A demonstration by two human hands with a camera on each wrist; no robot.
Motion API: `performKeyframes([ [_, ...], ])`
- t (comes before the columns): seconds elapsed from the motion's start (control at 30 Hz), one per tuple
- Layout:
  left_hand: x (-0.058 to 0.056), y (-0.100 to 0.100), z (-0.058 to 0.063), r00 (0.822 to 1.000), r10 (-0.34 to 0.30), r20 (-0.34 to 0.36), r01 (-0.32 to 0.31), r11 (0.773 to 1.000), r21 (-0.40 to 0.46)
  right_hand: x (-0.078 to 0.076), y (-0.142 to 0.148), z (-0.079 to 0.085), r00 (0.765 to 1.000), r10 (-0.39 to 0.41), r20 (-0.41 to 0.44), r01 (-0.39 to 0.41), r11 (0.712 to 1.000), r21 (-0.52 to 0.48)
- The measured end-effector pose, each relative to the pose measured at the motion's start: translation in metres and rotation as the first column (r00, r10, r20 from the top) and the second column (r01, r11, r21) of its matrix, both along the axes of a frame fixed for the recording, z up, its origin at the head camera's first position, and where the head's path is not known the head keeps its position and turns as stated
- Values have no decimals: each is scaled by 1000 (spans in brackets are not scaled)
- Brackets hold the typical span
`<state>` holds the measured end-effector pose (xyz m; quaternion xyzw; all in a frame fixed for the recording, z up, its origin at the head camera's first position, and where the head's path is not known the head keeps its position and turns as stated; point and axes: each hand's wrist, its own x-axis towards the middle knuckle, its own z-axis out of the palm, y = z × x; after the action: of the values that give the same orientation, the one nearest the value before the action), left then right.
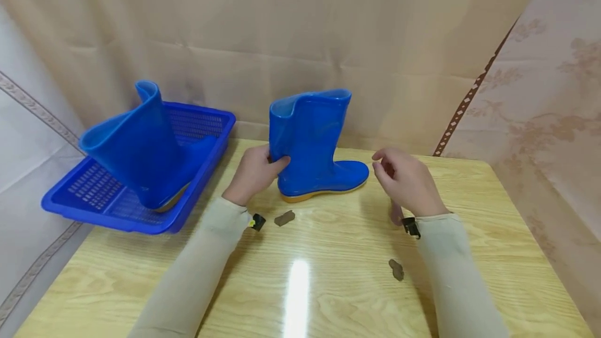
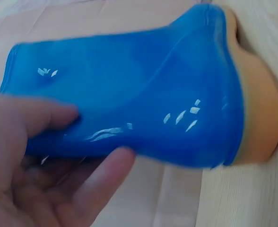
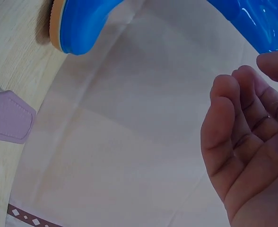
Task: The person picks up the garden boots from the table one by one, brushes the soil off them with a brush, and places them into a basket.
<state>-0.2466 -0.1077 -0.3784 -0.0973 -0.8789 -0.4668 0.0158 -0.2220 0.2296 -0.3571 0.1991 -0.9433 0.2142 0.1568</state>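
A blue rain boot with a yellow-orange sole stands upright on the table, its toe to the right. My left hand grips the back of its shaft, the thumb on the near side; in the left wrist view the boot's heel shows close by. My right hand hovers just right of the toe, fingers loosely curled and holding nothing. Below that hand lies a mauve object with a flat, angular end, mostly hidden in the head view. A second blue boot leans in the blue basket.
Two small brown patches, one near my left wrist and another near my right forearm, lie on the wood-grain table. A beige curtain hangs behind the table, and a patterned cloth hangs at right.
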Motion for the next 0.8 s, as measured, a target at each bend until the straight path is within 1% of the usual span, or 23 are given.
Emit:
performKeyframes([
  [0.07,3,1,0,998,51,-30,-50,999,13,0,-1,-1,1000,-1,-2,1,1000,-11],
  [0.17,11,0,7,990,119,-70,-116,992,44,1,0,0,1000,-8,-11,8,1000,-30],
  [0.27,21,-6,21,975,179,-132,-169,982,86,2,2,2,1000,-4,-20,3,999,-48],
  [0.37,30,-23,39,949,241,-205,-222,969,112,3,2,4,1000,6,-25,-7,998,-57],
  [0.47,36,-45,56,912,320,-257,-292,946,140,3,2,5,1000,9,-23,-10,998,-59],
  [0.57,43,-69,70,871,407,-274,-371,912,175,3,2,5,1000,0,-22,-1,998,-57],
  [0.67,47,-91,81,821,491,-289,-449,870,204,4,3,5,1000,-8,-16,7,999,-54],
  [0.73,48,-105,86,780,545,-306,-500,838,218,5,4,6,1000,-9,-10,9,999,-51],
  [0.8,48,-117,88,733,595,-330,-554,803,218,6,4,5,1000,-9,-1,9,999,-45],
])
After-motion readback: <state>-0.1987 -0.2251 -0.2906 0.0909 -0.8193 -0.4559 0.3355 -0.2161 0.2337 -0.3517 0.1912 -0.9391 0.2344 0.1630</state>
